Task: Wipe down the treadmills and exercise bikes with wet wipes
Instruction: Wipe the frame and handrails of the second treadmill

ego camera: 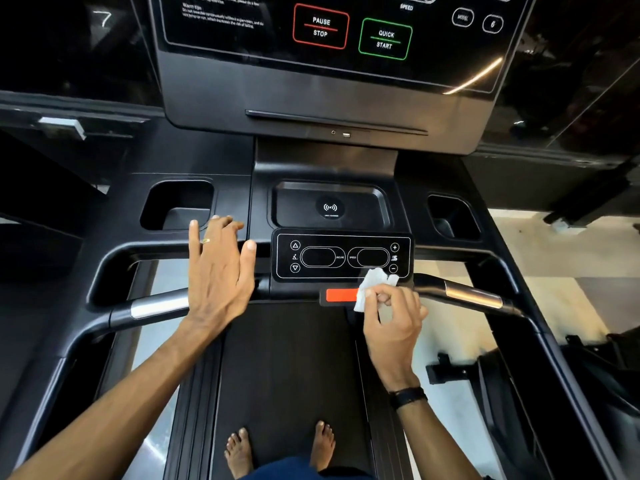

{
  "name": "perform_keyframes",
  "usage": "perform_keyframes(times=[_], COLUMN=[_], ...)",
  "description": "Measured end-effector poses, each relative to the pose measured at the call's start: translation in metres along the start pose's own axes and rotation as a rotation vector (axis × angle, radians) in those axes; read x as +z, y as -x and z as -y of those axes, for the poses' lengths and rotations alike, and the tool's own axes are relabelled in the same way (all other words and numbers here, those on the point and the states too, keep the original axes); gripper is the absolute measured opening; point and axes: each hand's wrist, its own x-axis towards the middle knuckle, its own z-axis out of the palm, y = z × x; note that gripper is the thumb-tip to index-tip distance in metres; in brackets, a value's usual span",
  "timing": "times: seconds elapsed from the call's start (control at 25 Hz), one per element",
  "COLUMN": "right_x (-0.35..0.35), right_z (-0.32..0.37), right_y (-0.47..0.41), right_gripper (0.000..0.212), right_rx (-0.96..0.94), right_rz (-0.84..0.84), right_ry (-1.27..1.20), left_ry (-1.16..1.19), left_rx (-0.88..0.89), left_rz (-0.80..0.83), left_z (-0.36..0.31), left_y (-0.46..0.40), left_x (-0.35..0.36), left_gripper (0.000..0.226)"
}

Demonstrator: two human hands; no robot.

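Note:
I stand barefoot on a black treadmill belt [287, 358], facing its console. My right hand [393, 323] pinches a crumpled white wet wipe [372, 284] against the lower right corner of the small incline and speed control panel [343, 256], just above the red safety key [341, 295]. My left hand [218, 268] lies flat with straight fingers on the console deck, left of that panel and beside the left cup holder [176, 206]. The big display [329, 32] with PAUSE STOP and QUICK START buttons rises above.
A wireless charging tray [330, 206] sits behind the control panel. A right cup holder [450, 214] and two silver-banded handlebars [474, 294] flank the console. Pale floor and another machine's dark parts [519, 368] show at the right.

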Motion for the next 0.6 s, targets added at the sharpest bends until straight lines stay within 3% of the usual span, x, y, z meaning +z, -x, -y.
perform_keyframes(times=[0.12, 0.32, 0.48, 0.6], right_x=[-0.006, 0.002, 0.000, 0.006], right_z=[-0.015, 0.005, -0.003, 0.007], right_y=[-0.009, 0.012, 0.004, 0.015], right_gripper=[0.009, 0.009, 0.013, 0.021], right_rx=[0.185, 0.120, 0.387, 0.400], right_rz=[-0.132, -0.031, -0.173, -0.101], right_ry=[-0.007, -0.109, -0.221, -0.286], left_ry=[-0.017, -0.016, -0.043, -0.032], left_rx=[-0.013, -0.008, -0.011, -0.003], left_rz=[0.007, 0.002, 0.012, 0.011], left_z=[-0.002, -0.001, 0.001, 0.001], left_y=[-0.001, 0.000, 0.000, -0.001], left_x=[0.001, 0.001, 0.002, 0.002], left_gripper=[0.050, 0.048, 0.048, 0.048])
